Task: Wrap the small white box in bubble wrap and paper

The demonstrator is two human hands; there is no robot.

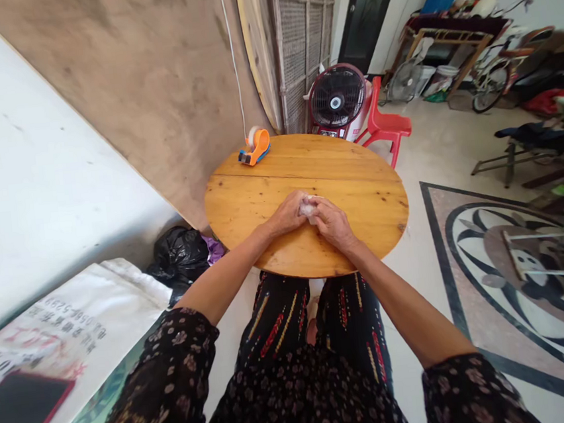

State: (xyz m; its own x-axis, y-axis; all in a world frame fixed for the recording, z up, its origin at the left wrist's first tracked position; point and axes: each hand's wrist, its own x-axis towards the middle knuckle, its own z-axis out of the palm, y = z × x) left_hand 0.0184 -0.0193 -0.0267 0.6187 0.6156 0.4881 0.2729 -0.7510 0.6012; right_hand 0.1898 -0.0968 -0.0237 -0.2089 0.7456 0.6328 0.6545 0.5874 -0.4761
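Both my hands meet over the middle of a round wooden table. My left hand and my right hand are closed together around a small, pale, translucent thing that looks like crumpled plastic or tape. Most of it is hidden by my fingers. An orange and blue tape dispenser stands at the table's far left edge, well away from both hands.
A red fan and red plastic chair stand behind the table. A black bag and a white printed sack with a dark phone lie at left. Clutter and a bicycle fill the right side.
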